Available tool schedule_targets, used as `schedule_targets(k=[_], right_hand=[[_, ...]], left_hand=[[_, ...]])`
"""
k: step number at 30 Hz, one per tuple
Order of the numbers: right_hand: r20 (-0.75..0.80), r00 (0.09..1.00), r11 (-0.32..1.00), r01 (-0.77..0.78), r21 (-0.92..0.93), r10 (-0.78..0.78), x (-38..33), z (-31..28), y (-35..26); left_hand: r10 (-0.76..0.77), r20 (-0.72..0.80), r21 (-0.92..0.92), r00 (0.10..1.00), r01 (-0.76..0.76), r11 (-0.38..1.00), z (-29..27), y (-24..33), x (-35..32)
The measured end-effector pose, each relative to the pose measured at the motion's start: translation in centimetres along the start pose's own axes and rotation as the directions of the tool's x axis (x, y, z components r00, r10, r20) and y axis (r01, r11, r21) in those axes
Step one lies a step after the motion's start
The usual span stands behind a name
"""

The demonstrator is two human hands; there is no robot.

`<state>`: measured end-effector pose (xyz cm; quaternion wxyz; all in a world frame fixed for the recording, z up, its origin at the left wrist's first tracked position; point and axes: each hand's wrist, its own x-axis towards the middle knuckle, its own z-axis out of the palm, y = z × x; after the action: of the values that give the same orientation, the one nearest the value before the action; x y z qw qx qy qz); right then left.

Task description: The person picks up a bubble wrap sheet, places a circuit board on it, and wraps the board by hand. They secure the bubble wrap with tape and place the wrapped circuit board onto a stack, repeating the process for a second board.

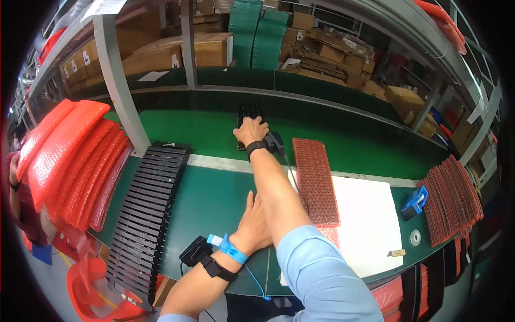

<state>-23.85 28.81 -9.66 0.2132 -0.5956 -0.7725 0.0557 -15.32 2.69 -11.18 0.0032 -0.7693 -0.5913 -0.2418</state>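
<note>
My right hand [251, 130] reaches far out over the green belt, its fingers curled over a narrow black panel with rows of small holes [248, 110]. The thumb side and the fingertips lie along the panel's two long edges. Nearer to me, my left hand [256, 221] rests low over the dark green table, thumb stretched out and nothing seen in it. Part of it is hidden behind my right forearm. To its left lies a long black slatted panel [147, 209]. A red bubble-wrap-covered panel [316, 182] lies to the right of my right arm.
Red bubble-wrap bags [80, 161] are piled at the left. On the right are a white sheet [370, 220], a blue tape dispenser [414, 202], a tape roll [415, 238] and a stack of wrapped panels [453, 201]. A grey metal post [120, 80] rises beside the belt [188, 121].
</note>
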Motion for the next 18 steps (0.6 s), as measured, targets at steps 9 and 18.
schedule_targets(k=[9,18], right_hand=[[-0.339,0.909,0.959,0.276,0.059,-0.241,-11.9,-15.0,14.1],[-0.172,0.983,0.998,0.063,0.013,-0.06,-20.1,-13.5,17.5]], left_hand=[[-0.152,-0.024,-0.156,0.988,0.146,0.977,0.4,0.0,0.7],[0.034,0.06,-0.327,0.998,-0.012,0.945,0.6,2.2,0.3]])
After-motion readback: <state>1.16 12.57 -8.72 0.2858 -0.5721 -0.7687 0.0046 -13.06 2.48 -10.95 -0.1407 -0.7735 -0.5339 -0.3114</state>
